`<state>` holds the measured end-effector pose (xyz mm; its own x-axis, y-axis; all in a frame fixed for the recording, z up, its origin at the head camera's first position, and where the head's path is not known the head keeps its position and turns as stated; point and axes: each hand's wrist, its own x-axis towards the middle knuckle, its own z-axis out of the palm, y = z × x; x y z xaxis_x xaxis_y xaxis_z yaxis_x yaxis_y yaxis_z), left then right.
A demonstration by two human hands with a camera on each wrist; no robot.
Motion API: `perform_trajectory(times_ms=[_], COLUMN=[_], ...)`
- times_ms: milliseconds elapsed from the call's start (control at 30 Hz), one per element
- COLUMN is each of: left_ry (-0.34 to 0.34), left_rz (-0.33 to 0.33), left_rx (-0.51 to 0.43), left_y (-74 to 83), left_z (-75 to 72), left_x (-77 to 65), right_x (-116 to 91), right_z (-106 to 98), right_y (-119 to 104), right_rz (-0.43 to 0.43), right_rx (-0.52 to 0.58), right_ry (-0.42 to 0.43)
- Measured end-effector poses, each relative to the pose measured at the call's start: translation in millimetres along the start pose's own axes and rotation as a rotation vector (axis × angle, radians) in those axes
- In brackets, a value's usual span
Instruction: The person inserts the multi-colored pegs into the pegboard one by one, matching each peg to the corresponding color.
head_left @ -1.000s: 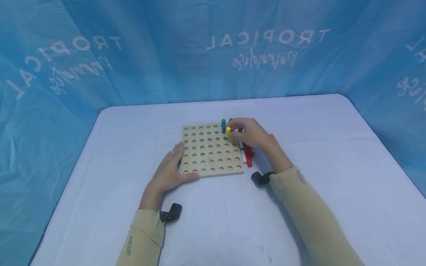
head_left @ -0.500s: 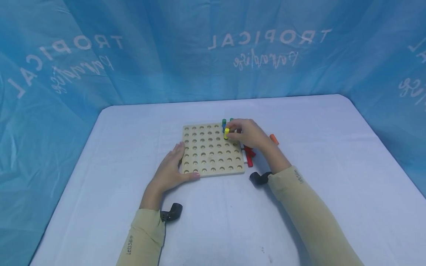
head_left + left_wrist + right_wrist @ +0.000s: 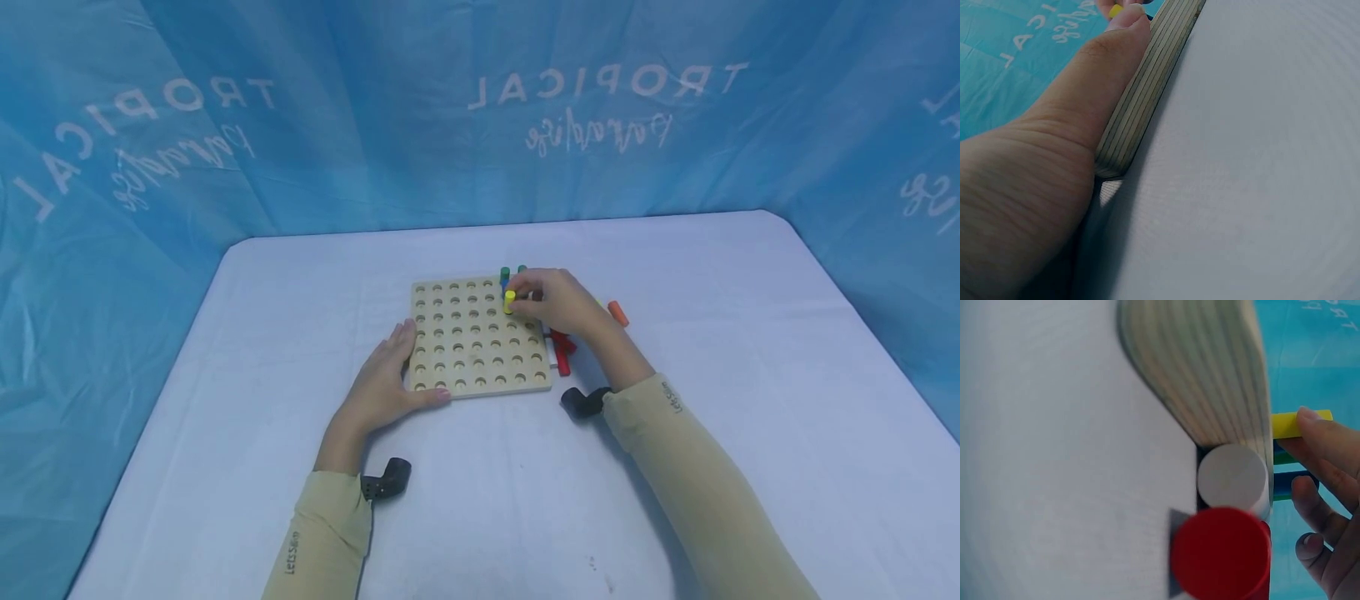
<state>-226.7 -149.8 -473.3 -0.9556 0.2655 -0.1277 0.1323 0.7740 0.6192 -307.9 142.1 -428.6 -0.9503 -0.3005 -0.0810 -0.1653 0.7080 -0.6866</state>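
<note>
A wooden pegboard (image 3: 468, 358) with rows of round holes lies flat on the table. My left hand (image 3: 384, 382) rests at its near left corner, fingers along the left edge and thumb along the front edge. Near the far right corner, my right hand (image 3: 561, 302) pinches a yellow peg (image 3: 510, 302) between thumb and index finger. In the right wrist view the yellow peg (image 3: 1285, 426) stands upright with its lower end at the board's top face. Behind it stand a blue peg (image 3: 504, 286) and green pegs (image 3: 505, 272), partly hidden by the fingers.
Red pegs (image 3: 562, 360) and a white peg (image 3: 552, 353) lie against the board's right side, partly under the right hand. An orange peg (image 3: 618, 313) lies farther right. Blue printed cloth (image 3: 450, 167) hangs behind the white table (image 3: 480, 500).
The right hand has shifted slightly left and toward the near side with the yellow peg, which now looks more upright. The orange peg shows more fully. My left hand stays in place.
</note>
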Motion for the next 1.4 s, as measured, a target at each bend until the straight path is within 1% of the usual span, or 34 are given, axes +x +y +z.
perform_trajectory(times_ms=[367, 633, 767, 867, 967, 1100, 1233, 1400], left_ry=[0.002, -0.007, -0.01, -0.009, -0.012, -0.014, -0.016, -0.018], left_rz=[0.013, 0.011, 0.0, -0.001, -0.005, 0.001, 0.008, 0.002], left_rx=[-0.002, -0.002, -0.011, -0.012, -0.021, -0.026, -0.016, -0.014], left_y=[4.5, 1.0, 0.7, 0.6, 0.4, -0.3, -0.8, -0.4], left_z=[-0.7, 0.2, 0.0, -0.4, -0.6, -0.8, -1.1, -0.6], left_x=[0.3, 1.7, 1.2, 0.6, 0.3, 0.5, 0.9, 1.0], right_x=[-4, -6, -8, -11, -16, -24, -32, -39], right_z=[-2, -4, -8, -16, -28, -45, -57, -64], right_y=[0, 2, 3, 4, 8, 19, 32, 49], right_rz=[0.017, 0.008, 0.004, 0.016, 0.051, 0.14, 0.233, 0.28], right_rx=[-0.029, -0.025, -0.026, -0.017, -0.017, -0.034, -0.049, -0.061], right_ry=[-0.023, -0.046, -0.042, -0.025, 0.015, 0.068, 0.071, 0.047])
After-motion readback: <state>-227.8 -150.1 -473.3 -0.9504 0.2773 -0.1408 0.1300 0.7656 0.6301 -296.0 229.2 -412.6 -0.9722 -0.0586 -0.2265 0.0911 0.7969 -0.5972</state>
